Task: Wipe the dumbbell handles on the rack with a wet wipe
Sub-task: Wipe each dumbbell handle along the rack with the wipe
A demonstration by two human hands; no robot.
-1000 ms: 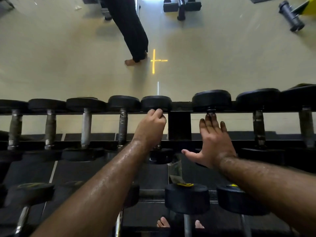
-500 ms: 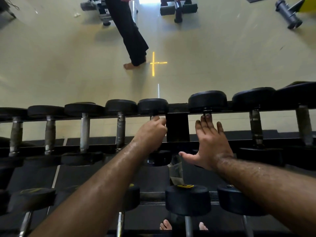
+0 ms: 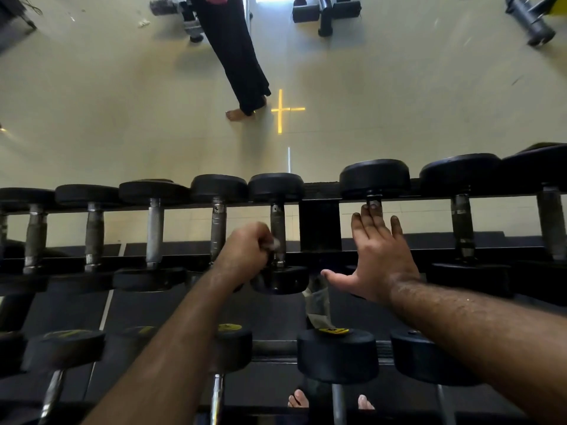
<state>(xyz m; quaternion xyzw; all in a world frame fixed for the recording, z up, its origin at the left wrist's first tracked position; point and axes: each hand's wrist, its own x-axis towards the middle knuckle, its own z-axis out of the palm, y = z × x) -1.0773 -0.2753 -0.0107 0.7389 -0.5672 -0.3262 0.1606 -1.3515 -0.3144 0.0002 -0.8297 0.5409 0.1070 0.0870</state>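
A black rack point(image 3: 319, 225) carries a top row of dumbbells with black round ends and steel handles. My left hand point(image 3: 245, 256) is closed around a small white wet wipe point(image 3: 274, 244) and pressed to the lower part of one steel handle point(image 3: 277, 222) near the rack's middle post. My right hand point(image 3: 380, 256) lies flat with fingers spread over the handle of the dumbbell point(image 3: 374, 179) just right of the post, hiding most of that handle. Both forearms reach in from below.
A lower tier holds more dumbbells point(image 3: 337, 354). Beyond the rack, a person's leg and bare foot point(image 3: 242, 113) stand on the pale floor beside a yellow cross mark point(image 3: 280, 110). Gym equipment point(image 3: 325, 10) sits at the far edge. My toes point(image 3: 299, 400) show below.
My left hand has slid down the handle from its top end toward its lower end, exposing the upper steel. My right hand has stayed flat on the neighbouring dumbbell.
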